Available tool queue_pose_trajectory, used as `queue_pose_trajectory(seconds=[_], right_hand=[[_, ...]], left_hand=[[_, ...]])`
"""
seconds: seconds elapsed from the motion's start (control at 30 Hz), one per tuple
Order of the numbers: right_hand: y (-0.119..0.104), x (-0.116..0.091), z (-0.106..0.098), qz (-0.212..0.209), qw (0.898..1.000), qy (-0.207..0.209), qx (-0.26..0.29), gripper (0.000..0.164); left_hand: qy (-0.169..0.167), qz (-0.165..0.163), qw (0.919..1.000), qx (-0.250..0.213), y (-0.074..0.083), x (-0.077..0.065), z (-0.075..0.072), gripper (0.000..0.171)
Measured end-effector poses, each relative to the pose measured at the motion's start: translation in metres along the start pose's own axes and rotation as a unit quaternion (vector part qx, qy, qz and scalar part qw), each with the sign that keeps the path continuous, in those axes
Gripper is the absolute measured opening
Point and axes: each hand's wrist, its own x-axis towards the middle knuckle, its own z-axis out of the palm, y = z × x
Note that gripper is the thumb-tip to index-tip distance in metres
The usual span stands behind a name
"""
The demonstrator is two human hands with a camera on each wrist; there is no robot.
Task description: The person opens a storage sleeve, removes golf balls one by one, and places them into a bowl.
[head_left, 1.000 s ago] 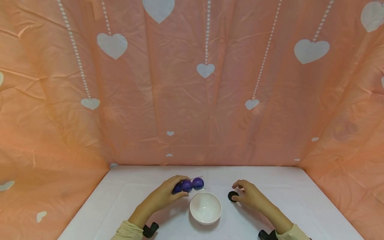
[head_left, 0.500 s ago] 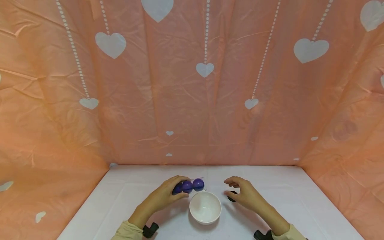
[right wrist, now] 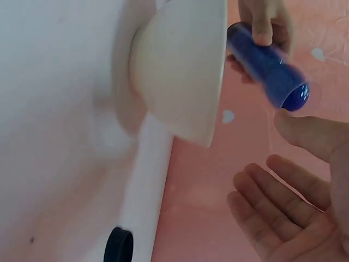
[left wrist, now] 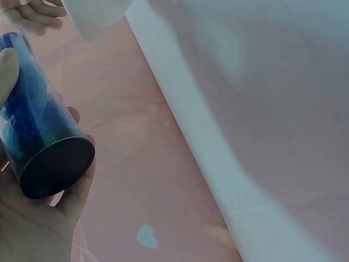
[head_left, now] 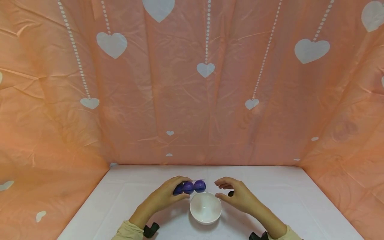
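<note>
A creased orange sheet [head_left: 186, 110] with pale hearts [head_left: 112, 45] and dotted lines [head_left: 207, 33] backs a white table [head_left: 279, 186].

The head view looks forward and down from the six o'clock side of the surface [head_left: 300, 196], farthest off. The wrist views, rolled sideways, look closely past the left hand [head_left: 166, 195] and right hand [head_left: 237, 195]. All three share the tube [left wrist: 43, 117] and the bowl [head_left: 205, 210], at eleven o'clock for the left wrist.
</note>
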Motion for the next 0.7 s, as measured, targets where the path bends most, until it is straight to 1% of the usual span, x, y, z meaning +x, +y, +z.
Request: queue_pose_trajectory(seconds=[0.17,0.27,0.37,0.47,0.7], right_hand=[[-0.009,0.003,0.005,-0.015,1.000,0.003,0.023,0.033],[-0.013,0.007,0.008,-0.032,0.999,0.010,0.037,0.033],[-0.016,0.010,0.011,-0.050,0.998,0.013,0.048,0.034],[-0.018,0.012,0.014,-0.056,0.997,0.017,0.058,0.035],[-0.019,0.012,0.017,-0.018,0.996,0.020,0.079,0.038]], left_hand=[[0.000,-0.003,1.0000,0.004,0.000,0.000,0.001,0.051],[0.001,-0.003,1.0000,0.007,0.001,0.000,0.001,0.050],[0.001,-0.002,1.0000,0.009,0.001,-0.001,0.001,0.050],[0.000,-0.002,0.9999,0.014,0.001,-0.001,0.001,0.051],[0.000,0.006,0.9996,0.028,0.002,-0.001,0.000,0.050]])
